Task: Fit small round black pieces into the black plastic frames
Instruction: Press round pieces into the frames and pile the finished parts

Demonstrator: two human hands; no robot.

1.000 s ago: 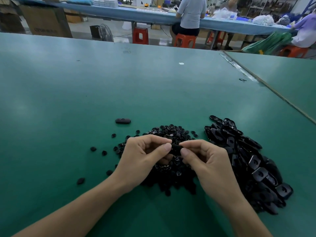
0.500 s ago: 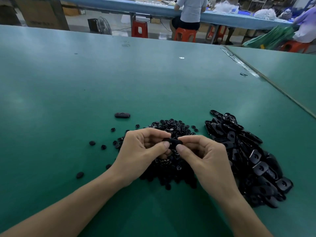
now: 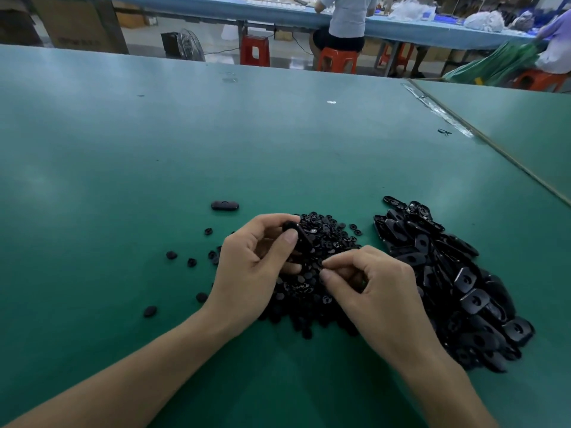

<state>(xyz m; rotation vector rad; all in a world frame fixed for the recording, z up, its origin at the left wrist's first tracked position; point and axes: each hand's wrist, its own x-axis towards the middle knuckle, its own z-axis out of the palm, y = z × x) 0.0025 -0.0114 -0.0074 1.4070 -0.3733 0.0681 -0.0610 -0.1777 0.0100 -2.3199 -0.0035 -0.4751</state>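
Left of centre, our left hand [image 3: 256,267] pinches one frame [image 3: 304,239] in its fingers [image 3: 275,218], tilted above the round pieces [image 3: 327,233] heaped on the desk [image 3: 123,180]. Just right, the fingers of our right hand [image 3: 374,282] are pinched narrow in that heap; whether they hold a piece, we cannot tell. We should align it squarely before pressing.

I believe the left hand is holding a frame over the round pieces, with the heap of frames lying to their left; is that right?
Not quite. The head view shows the heap of frames lying to the right of the round pieces, not to their left. The rest stands: the left hand is holding a frame over the round pieces.
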